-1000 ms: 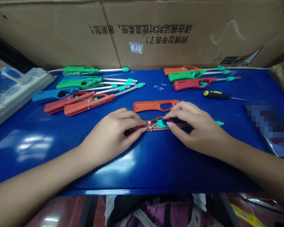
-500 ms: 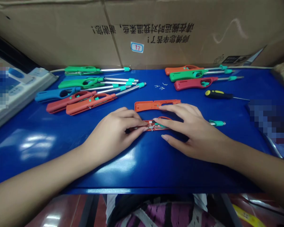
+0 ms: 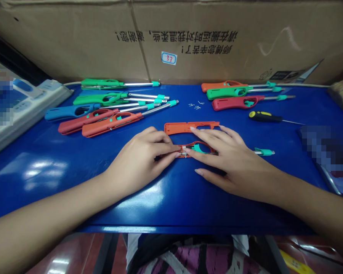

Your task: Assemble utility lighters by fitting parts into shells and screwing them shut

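Observation:
An orange long-necked lighter [image 3: 196, 146] lies opened on the blue table, its inner parts and green trigger showing. My left hand [image 3: 141, 156] pinches the lighter's handle end between thumb and fingers. Spread above its middle, my right hand [image 3: 228, 152] has the index fingertip on the inner parts and the thumb apart below; no grip is visible. The lighter's green-collared metal tip [image 3: 264, 152] sticks out beyond the right hand, and the shaft between is hidden. Just behind lies the loose orange half-shell [image 3: 178, 128], with a right fingertip at its lower edge.
Several assembled lighters [image 3: 111, 123] lie at the back left, and three more [image 3: 237, 102] at the back right. Small screws [image 3: 196, 105] are scattered between them. A black-and-yellow screwdriver [image 3: 264, 116] rests at right. A cardboard box [image 3: 188, 23] stands behind; a power strip [image 3: 31, 110] lies left.
My right index finger has shifted down and left over the inner parts, baring more of the green trigger. My left hand keeps its pinch. The whole view has shifted slightly.

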The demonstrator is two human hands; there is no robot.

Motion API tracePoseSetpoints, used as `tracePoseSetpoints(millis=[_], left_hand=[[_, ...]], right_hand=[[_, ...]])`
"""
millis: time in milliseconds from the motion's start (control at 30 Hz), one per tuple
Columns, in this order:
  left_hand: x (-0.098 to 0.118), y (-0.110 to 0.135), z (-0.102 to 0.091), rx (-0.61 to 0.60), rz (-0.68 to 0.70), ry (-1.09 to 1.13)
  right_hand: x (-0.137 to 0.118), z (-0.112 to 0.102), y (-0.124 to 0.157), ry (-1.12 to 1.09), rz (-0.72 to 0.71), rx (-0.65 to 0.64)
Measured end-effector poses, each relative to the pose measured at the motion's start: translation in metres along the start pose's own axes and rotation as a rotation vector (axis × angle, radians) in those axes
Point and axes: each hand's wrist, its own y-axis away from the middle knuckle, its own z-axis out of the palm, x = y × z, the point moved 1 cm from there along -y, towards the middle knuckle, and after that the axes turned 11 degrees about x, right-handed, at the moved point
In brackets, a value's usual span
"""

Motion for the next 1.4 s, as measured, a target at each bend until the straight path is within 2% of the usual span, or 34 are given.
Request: tracePoseSetpoints(millis=[233, 367, 600, 733, 833, 967, 1067, 1233, 1400], left_hand=[[0.001, -0.002, -0.003, 0.038, -0.006, 0.01], [-0.002, -0.003, -0.006, 0.007, 0.005, 0.013], [-0.01, -0.008, -0.014, -0.085, 0.005, -0.027], [-0.009, -0.01, -0.018, -0.051, 0.067, -0.102], [-0.008, -0.009, -0.014, -0.075, 0.132, -0.075], [-0.008, -0.003, -0.001, -0.16, 0.21, -0.132], [-0.008, 0.0, 0.005, -0.141, 0.238, -0.141], [-0.01, 0.001, 0.006, -0.099, 0.256, -0.089], [-0.009, 0.001, 0.005, -0.084, 0.264, -0.078]], right_hand=[[0.001, 0.0, 0.0, -0.019, 0.011, 0.015], [-0.001, 0.0, 0.0, -0.052, 0.029, 0.027], [0.009, -0.007, -0.006, -0.156, 0.212, 0.154], [0.021, -0.023, -0.01, -0.224, 0.171, 0.163], [0.024, -0.03, -0.01, -0.204, 0.137, 0.109], [0.016, -0.023, -0.008, -0.016, -0.013, -0.01], [0.007, -0.013, -0.007, 0.077, -0.102, -0.055], [-0.001, -0.007, -0.006, 0.123, -0.098, -0.071], [-0.001, -0.024, -0.009, 0.129, -0.069, -0.037]])
